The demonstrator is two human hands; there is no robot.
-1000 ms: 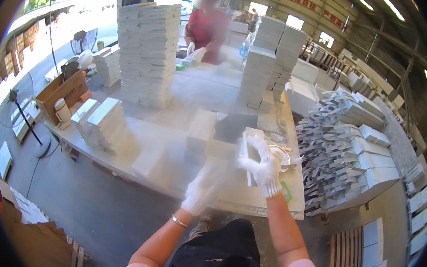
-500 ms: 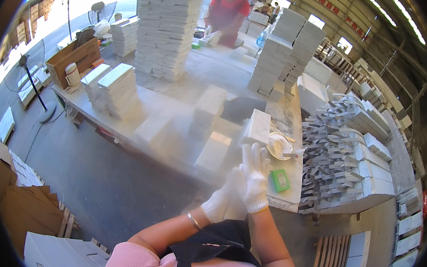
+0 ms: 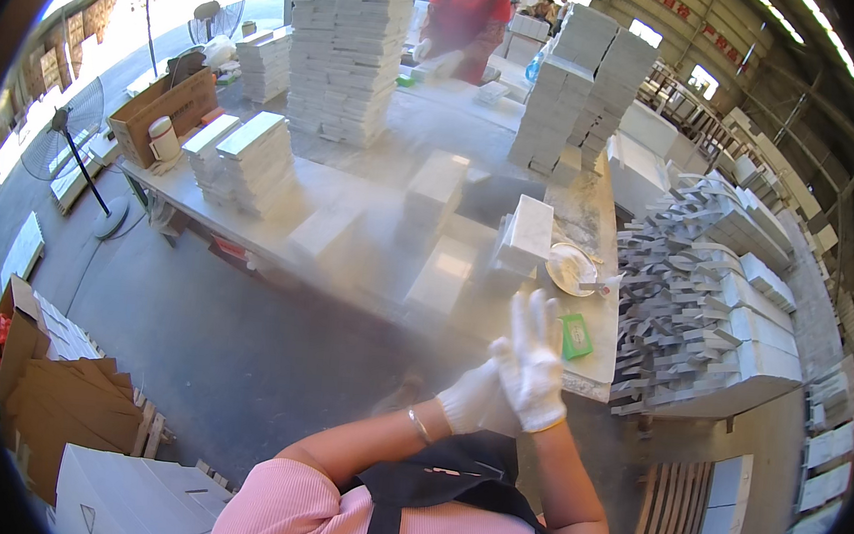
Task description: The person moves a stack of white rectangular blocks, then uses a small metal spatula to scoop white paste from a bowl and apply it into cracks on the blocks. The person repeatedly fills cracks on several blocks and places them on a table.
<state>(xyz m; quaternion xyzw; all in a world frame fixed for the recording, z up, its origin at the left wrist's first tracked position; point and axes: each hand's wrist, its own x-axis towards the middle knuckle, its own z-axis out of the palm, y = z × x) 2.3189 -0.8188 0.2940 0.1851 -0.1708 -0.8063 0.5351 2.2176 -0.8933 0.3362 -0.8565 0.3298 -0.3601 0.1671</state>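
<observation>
Both my hands wear white gloves and are up in front of my chest, at the near edge of the dusty table. My right hand [image 3: 533,371] is upright, with its fingers stretched and slightly apart. My left hand [image 3: 475,399] lies against its palm side, and its fingers are mostly hidden behind the right glove. No object shows in either. Just beyond them sits a short stack of white stone tiles [image 3: 528,237]. Beside it are a round dish of pale powder or paste [image 3: 569,268] with a small tool on its rim, and a green box [image 3: 575,336].
More tile stacks [image 3: 438,190] stand on the table [image 3: 302,192], with tall piles [image 3: 353,60] farther back. A person in red [image 3: 468,24] works across from me. Grey strips and slabs [image 3: 685,297] fill the right side. A fan [image 3: 84,160] stands left; haze hangs over the table.
My view has shifted slightly. Both hands have come a little closer to me and to the right, and the right fingers are more spread. The tiles, dish and green box stay where they were.
</observation>
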